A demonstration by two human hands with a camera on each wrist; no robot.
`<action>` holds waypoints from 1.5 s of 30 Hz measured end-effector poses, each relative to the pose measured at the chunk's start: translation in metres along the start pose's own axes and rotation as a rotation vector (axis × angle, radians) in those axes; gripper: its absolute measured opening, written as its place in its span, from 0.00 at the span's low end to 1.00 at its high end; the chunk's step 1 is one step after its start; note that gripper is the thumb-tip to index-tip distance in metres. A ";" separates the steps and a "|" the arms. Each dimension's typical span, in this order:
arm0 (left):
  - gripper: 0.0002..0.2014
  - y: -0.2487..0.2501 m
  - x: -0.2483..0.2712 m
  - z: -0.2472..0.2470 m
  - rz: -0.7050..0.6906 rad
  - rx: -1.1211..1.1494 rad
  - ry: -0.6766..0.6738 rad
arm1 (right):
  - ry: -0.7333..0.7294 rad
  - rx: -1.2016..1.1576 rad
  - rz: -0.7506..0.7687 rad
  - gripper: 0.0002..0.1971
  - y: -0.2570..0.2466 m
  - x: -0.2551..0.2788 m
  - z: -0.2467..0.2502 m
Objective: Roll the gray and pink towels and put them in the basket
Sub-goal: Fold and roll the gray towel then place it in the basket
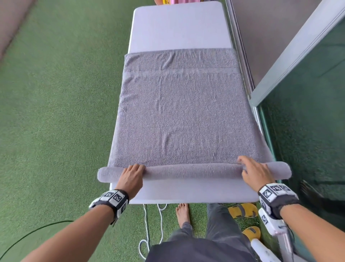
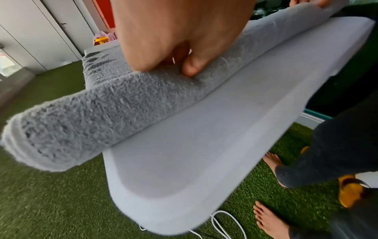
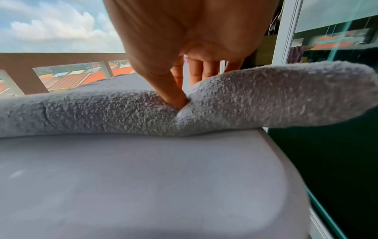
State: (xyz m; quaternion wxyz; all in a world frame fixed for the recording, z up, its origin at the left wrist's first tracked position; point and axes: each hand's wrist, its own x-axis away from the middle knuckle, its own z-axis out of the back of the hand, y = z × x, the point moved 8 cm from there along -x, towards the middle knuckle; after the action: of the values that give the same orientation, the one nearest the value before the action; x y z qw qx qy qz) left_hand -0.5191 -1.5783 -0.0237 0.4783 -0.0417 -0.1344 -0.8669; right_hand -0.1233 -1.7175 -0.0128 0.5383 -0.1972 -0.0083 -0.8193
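Where seen from the head: gray terry towel [image 1: 183, 116] spread on long white padded table [image 1: 179, 28], near edge rolled into a tube; left hand [image 1: 130, 179] and right hand [image 1: 255, 174] curled over that roll, gripping it. Pink folded cloth [image 1: 181, 1] at far end. Left wrist: thumb [image 2: 194, 66] dug into roll. Right wrist: fingers [image 3: 174, 90] pinching roll, end overhanging table edge.

Balcony with green turf and a long table

A pale table [image 1: 179, 26] stands on artificial grass [image 1: 56, 112] beside a glass sliding door [image 1: 308, 121]; a railing [image 3: 24, 64] overlooks orange roofs [image 3: 69, 80] under a cloudy daytime sky [image 3: 51, 24].
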 end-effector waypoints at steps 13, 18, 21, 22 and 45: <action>0.25 0.022 0.014 0.001 0.064 0.141 0.118 | 0.181 0.116 0.146 0.25 -0.007 0.013 -0.015; 0.21 0.016 0.005 0.003 0.068 0.135 0.110 | 0.253 0.055 0.161 0.23 -0.011 0.008 -0.009; 0.21 0.020 0.015 0.005 0.036 0.112 0.089 | 0.215 0.085 0.160 0.23 -0.007 0.020 -0.019; 0.21 0.022 0.024 0.005 0.027 0.104 0.091 | 0.205 0.091 0.157 0.23 -0.005 0.028 -0.024; 0.16 0.024 0.039 -0.006 0.131 0.026 0.043 | 0.218 0.054 0.061 0.16 -0.015 0.056 -0.028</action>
State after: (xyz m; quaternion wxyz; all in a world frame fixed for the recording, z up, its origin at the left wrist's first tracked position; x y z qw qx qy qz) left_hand -0.5198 -1.6242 -0.0167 0.5375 -0.0257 -0.1321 -0.8325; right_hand -0.1645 -1.7662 -0.0169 0.5660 -0.0924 0.0345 -0.8185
